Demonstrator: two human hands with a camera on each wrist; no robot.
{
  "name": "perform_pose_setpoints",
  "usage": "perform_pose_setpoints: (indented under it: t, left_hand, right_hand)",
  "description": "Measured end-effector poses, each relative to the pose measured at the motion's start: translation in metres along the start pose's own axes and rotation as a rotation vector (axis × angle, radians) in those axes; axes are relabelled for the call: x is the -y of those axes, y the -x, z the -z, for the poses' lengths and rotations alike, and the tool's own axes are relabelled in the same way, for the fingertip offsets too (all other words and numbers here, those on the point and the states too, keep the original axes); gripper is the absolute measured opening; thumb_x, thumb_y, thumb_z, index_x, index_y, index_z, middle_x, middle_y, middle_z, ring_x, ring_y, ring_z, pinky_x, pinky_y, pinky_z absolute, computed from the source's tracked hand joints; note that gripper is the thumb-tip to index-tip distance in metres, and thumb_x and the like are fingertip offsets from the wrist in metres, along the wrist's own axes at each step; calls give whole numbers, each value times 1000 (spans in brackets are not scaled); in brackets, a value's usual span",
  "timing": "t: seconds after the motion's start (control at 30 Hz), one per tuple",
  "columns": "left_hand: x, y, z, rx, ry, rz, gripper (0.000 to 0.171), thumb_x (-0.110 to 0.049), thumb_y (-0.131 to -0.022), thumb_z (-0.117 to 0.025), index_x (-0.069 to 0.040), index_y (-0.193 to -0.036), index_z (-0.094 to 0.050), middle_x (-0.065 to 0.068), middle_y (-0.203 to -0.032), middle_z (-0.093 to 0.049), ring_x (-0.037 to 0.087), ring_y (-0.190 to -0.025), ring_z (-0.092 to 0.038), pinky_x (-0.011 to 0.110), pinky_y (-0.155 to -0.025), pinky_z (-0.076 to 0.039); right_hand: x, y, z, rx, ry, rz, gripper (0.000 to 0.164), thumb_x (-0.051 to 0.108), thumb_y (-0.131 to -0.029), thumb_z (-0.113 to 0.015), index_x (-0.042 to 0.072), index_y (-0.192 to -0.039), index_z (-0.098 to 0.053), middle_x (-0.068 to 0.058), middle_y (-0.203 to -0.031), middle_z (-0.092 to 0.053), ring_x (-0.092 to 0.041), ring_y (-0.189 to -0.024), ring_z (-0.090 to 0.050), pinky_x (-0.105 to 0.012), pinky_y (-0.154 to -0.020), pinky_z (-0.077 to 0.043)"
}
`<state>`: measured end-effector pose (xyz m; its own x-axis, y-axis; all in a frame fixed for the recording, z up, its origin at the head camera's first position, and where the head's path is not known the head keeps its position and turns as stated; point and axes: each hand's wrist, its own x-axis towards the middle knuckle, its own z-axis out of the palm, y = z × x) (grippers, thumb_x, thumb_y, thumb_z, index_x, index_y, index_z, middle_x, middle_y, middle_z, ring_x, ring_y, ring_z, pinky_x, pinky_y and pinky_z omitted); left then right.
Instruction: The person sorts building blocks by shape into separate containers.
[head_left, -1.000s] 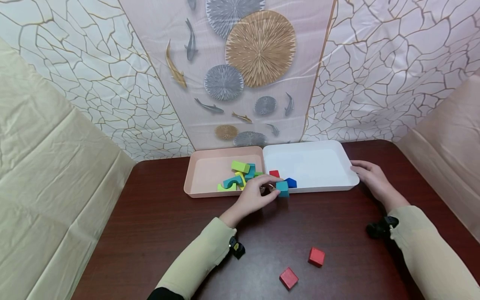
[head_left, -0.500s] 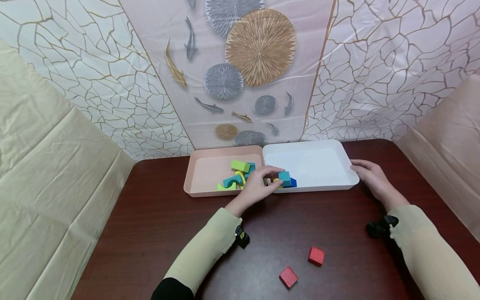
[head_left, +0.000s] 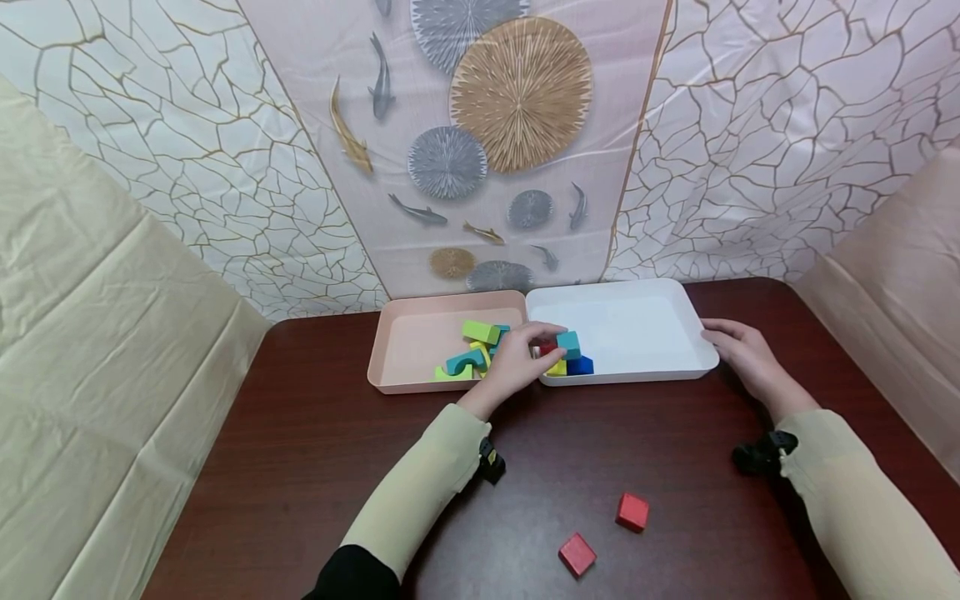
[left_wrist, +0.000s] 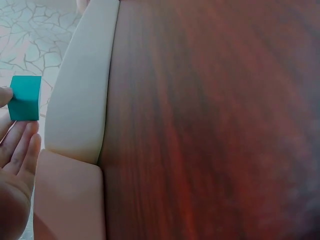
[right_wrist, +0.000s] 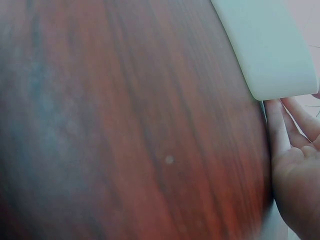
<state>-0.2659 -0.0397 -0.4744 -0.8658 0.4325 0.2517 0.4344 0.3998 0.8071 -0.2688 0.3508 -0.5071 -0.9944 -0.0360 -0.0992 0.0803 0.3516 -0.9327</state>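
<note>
Between thumb and fingers, my left hand pinches a teal block above the front left part of the white tray. The left wrist view shows that teal block at the fingertips. Below and beside it in the tray lie a blue block, a yellow block and a red block, the red one partly hidden by the fingers. My right hand holds the tray's right rim; in the right wrist view its fingers meet the white end wall.
Against the white tray's left side stands a pink tray, with several green, teal and yellow blocks in it. Two red cubes rest on the dark wooden table nearer the front. A patterned cloth hangs behind.
My left hand has carried the teal block from the white tray's front edge up and back, over the tray. The right hand stays at the rim.
</note>
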Motion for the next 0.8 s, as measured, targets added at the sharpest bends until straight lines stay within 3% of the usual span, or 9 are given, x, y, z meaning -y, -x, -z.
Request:
perform_pose_setpoints:
  t: [0.23, 0.47, 0.8]
  left_hand:
    - [3, -9, 0, -6, -20, 50, 34, -14, -100, -75, -8, -134, -72, 14, -129, -74, 28, -116, -72, 42, -102, -60]
    - [5, -17, -2, -8, -39, 106, 35, -19, -100, -77, -12, -135, -72, 9, -130, -75, 23, -119, -72, 31, -103, -59]
    - [7, -22, -6, -16, -29, 129, 34, -18, -99, -78, -11, -133, -74, 9, -127, -76, 24, -120, -72, 31, -99, -60]
  right_hand:
    - [0, 1, 1, 7, 23, -2, 71, 37, -112, -52, -14, -158, -35, 39, -104, -53, 18, -93, -57, -7, -81, -50]
    - [0, 0, 1, 9, 32, -12, 70, 36, -112, -50, -14, -159, -34, 39, -103, -53, 18, -93, -56, -7, -80, -50]
    - [1, 0, 0, -1, 45, -18, 70, 37, -112, -50, -14, -158, -35, 35, -104, -51, 19, -92, -56, -7, -80, -50]
